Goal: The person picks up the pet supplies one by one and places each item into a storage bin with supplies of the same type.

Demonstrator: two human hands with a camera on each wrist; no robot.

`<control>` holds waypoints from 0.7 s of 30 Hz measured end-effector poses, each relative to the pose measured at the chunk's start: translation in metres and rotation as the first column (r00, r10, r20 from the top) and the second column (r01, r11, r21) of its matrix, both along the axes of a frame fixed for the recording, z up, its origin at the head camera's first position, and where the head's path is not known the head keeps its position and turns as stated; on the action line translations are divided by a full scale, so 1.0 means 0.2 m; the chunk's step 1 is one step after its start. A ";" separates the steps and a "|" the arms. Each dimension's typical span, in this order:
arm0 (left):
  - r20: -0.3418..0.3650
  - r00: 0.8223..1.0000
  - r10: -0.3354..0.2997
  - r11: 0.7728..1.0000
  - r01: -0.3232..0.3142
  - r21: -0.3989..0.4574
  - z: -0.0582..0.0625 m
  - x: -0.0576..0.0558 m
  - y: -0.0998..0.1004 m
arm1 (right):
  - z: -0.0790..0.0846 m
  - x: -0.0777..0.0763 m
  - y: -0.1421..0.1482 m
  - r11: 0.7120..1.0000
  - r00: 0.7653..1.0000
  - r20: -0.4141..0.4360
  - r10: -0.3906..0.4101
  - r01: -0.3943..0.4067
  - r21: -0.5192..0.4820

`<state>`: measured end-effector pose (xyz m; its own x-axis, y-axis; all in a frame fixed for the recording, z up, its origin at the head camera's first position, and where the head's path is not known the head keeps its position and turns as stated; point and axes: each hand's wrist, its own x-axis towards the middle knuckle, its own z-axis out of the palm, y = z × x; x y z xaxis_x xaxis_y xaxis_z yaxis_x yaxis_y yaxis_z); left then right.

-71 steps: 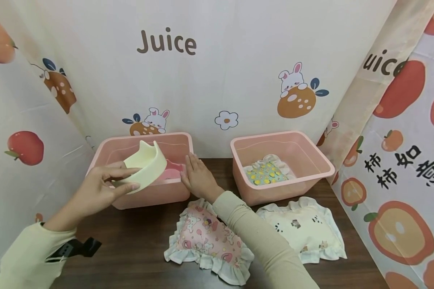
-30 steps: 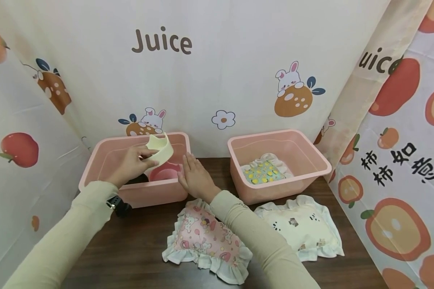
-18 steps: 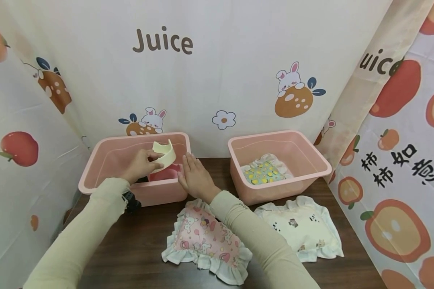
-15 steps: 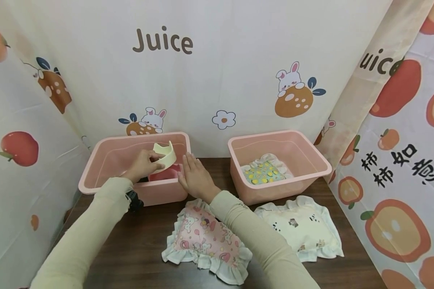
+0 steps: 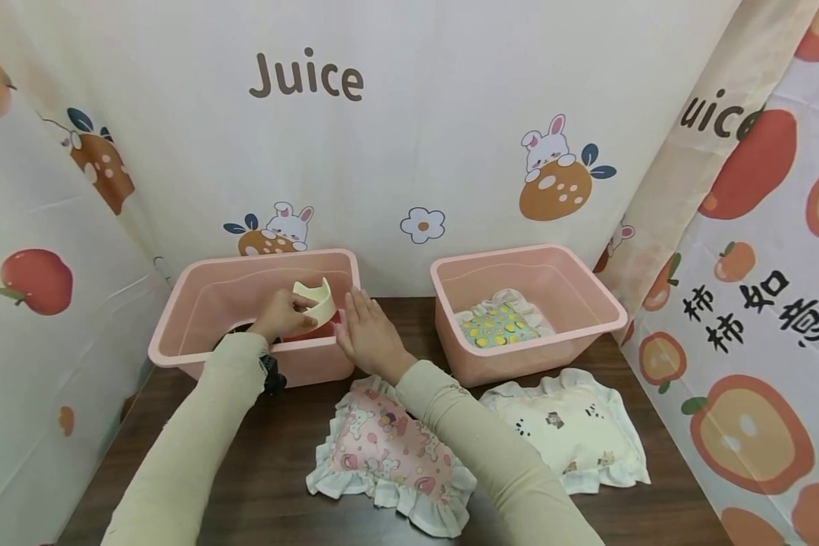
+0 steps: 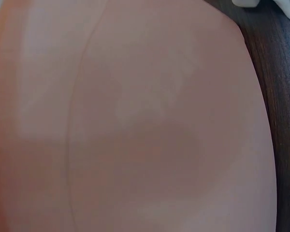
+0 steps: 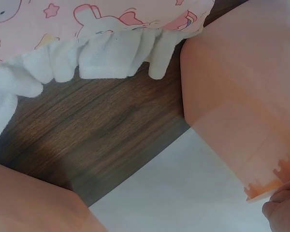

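Observation:
My left hand (image 5: 281, 314) reaches into the left pink bin (image 5: 205, 267) and pinches a pale yellow bowl (image 5: 322, 305) with pointed ears on its rim. Under it, partly hidden, is a pink bowl (image 5: 329, 331); a dark item (image 5: 242, 328) lies left of it, mostly behind the hand. My right hand (image 5: 374, 334) lies with straight fingers against that bin's right side. In the right wrist view, fingertips (image 7: 282, 212) show at the bin's rim. The left wrist view is filled by the bin's outer wall (image 6: 159, 121), with the left hand hidden.
To the right stands a second pink bin (image 5: 532, 356) holding a small lemon-print pillow (image 5: 498, 326). In front lie a pink frilled pillow (image 5: 392, 447) and a cream frilled pillow (image 5: 573, 432), partly behind the right sleeve, on the dark wooden table (image 5: 259, 470). Patterned curtains enclose three sides.
My left hand has carried the yellow bowl from the left bin's front left, rightward and down inside it, over the pink bowl. The right hand stays against the bin.

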<state>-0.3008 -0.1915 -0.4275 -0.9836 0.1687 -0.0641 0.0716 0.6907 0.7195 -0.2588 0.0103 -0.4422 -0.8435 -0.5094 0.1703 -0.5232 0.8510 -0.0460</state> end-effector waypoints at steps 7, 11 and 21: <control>0.042 0.999 -0.009 1.000 0.010 -0.015 -0.02 -0.02 0.01 | 0.00 0.00 0.00 1.000 1.000 -0.023 0.003 -0.002 0.009; 0.050 0.999 -0.014 1.000 0.015 -0.018 -0.04 -0.03 0.02 | 0.00 0.00 0.00 1.000 1.000 -0.023 0.005 -0.005 0.006; 0.072 0.996 -0.054 0.996 0.059 -0.069 -0.06 -0.05 0.05 | -0.01 -0.01 0.00 1.000 1.000 -0.017 -0.013 0.014 0.028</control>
